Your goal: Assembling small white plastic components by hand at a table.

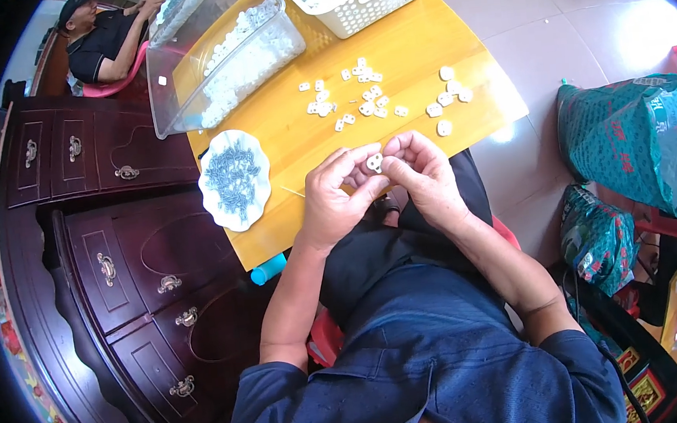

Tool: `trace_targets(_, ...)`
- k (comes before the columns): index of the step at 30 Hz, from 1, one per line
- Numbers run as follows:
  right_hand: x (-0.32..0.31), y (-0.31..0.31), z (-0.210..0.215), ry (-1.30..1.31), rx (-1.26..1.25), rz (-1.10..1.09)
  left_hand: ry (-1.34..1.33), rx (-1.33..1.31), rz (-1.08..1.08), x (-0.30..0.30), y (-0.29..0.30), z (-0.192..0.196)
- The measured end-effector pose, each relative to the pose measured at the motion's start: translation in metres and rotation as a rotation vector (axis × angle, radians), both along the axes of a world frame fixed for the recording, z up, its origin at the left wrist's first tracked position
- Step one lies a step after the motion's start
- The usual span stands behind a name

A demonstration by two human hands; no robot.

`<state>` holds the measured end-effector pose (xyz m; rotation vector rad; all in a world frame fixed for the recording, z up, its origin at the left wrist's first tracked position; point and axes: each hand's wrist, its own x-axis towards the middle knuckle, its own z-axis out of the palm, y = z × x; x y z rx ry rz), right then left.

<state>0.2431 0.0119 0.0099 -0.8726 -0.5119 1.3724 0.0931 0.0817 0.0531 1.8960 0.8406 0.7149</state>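
Note:
Close above the table's near edge, my two hands meet at a small white plastic piece (pixel 374 162) with dark holes. My left hand (pixel 336 197) pinches it between thumb and fingers. The thumb and fingers of my right hand (pixel 425 179) are closed at its right side; whether they also hold a smaller part is hidden. Loose white pieces (pixel 368 107) of a similar kind lie scattered beyond my hands, and a second group of rounder ones (pixel 453 86) lies to the right. Left of my hands is a scalloped white plate (pixel 260 209) heaped with small grey metal-looking parts (pixel 232 176).
On the yellow wooden table (pixel 412 39) stand a transparent bin (pixel 166 90) of white pieces and a white perforated basket (pixel 375 14). A dark drawer cabinet (pixel 151 250) flanks the left. Teal bags (pixel 631 137) stand at right. Another person (pixel 106 43) sits at far left.

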Motion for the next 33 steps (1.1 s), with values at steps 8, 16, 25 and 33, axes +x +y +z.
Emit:
trace_targets(8,-0.003,-0.002,-0.008,0.046,0.021,-0.071,0.023,0.186,-0.012,0.007,0.0,-0.001)
trace_targets(16,0.002,-0.002,-0.001,0.118,-0.011,-0.049,0.002,0.196,-0.016,0.009,-0.001,0.002)
trace_targets(25,0.003,-0.001,-0.004,0.162,-0.005,-0.041,0.04,0.334,-0.042,0.009,-0.001,-0.003)
trace_targets(33,0.002,-0.001,-0.004,0.19,-0.003,-0.086,0.08,0.444,-0.001,0.012,-0.004,-0.006)
